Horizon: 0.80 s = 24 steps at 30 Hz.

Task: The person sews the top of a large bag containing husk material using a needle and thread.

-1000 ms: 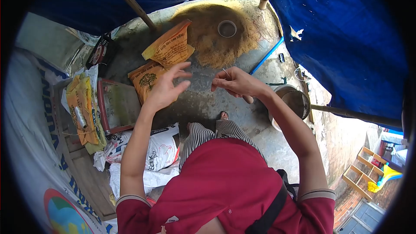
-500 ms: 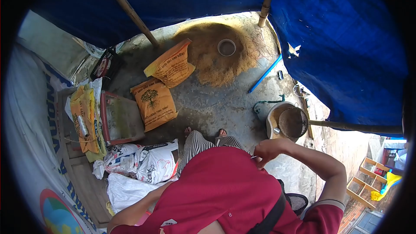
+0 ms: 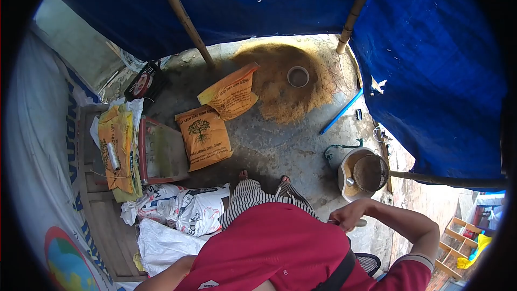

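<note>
My right hand [image 3: 350,214] is closed round a small tool with a pale handle [image 3: 361,222], held beside the red shirt [image 3: 280,242]. A thin metal part shows on the tool's other side. Of my left arm [image 3: 171,277] only the forearm shows at the bottom, beside a white sack [image 3: 167,245]; the left hand is hidden behind the shirt. Forward of my right hand is a white tub [image 3: 346,189] holding a round sieve [image 3: 371,172] and a small metal cup [image 3: 350,181].
Two orange bags [image 3: 203,141] lie on the concrete floor. Behind them a round container [image 3: 298,76] sits in a sawdust-like heap [image 3: 280,102]. A blue pipe [image 3: 342,111] lies near the blue tarp [image 3: 431,97]. At left are a red-framed item [image 3: 142,151] and stacked bags [image 3: 116,151].
The view has shifted, so the surroundings sit lower in it. My right hand has turned, and the pale handle now shows beyond the fist.
</note>
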Tool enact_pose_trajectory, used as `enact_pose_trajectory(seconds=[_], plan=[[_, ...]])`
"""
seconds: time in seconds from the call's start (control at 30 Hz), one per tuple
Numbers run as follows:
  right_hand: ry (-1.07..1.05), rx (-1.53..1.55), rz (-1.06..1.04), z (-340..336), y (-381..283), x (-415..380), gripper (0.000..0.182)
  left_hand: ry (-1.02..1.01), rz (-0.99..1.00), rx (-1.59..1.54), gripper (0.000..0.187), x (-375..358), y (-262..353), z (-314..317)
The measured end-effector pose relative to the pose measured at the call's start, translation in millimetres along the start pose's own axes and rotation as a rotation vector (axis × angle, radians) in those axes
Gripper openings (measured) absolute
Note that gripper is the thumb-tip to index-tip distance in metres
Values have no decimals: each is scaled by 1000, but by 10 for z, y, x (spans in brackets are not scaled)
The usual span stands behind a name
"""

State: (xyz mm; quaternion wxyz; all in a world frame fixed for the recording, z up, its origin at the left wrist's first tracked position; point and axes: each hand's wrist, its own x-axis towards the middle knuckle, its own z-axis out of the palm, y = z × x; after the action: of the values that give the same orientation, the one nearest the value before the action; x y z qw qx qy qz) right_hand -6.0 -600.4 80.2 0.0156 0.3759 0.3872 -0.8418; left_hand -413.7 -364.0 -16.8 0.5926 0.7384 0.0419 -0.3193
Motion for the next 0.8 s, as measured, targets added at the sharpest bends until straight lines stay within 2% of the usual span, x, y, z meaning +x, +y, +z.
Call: enact_pose_trajectory(seconds=[0.07,0.13,0.2,0.27,0.33,0.4,0.47,0.5,0.53,0.6,0.67,0.7,0.73,0.77,0.8], plan=[[-277,371,-30,51,-90,-134,31,-25,-11,31,28,-208,-210,76],[-250,399,-88,61,-210,-137,34,-46,-16,68,28,-380,-425,114],[-320,474,-72,-46,-255,23,35,-66,-31,92,28,-484,-595,150],[-325,427,-106,-177,-139,277,34,-99,-49,97,28,-488,-675,163],[-207,321,37,-318,-251,351,34,-126,-65,96,28,-368,-668,139],[-176,306,53,-437,-387,350,31,-136,-80,105,28,-460,-820,132],[-6,181,210,-570,-445,398,34,-132,-101,105,29,-473,-901,264],[43,41,344,-669,-241,558,37,-133,-116,106,29,-479,-912,265],[37,36,337,-733,-61,716,37,-141,-133,112,29,-470,-925,243],[-131,111,470,-773,1,898,39,-164,-156,130,29,-402,-939,159],[-93,47,392,-787,-234,910,40,-185,-167,144,29,-409,-1040,133],[129,-13,369,-876,-406,888,40,-16,-243,61,28,-365,-1296,-115],[354,-74,344,-1006,-556,877,40,123,-375,150,27,-284,-1266,-512],[544,-71,234,-1185,-662,882,38,344,-189,400,25,-180,-1364,-916],[729,-70,126,-1370,-767,875,36,469,-251,325,24,-89,-926,-1396]])
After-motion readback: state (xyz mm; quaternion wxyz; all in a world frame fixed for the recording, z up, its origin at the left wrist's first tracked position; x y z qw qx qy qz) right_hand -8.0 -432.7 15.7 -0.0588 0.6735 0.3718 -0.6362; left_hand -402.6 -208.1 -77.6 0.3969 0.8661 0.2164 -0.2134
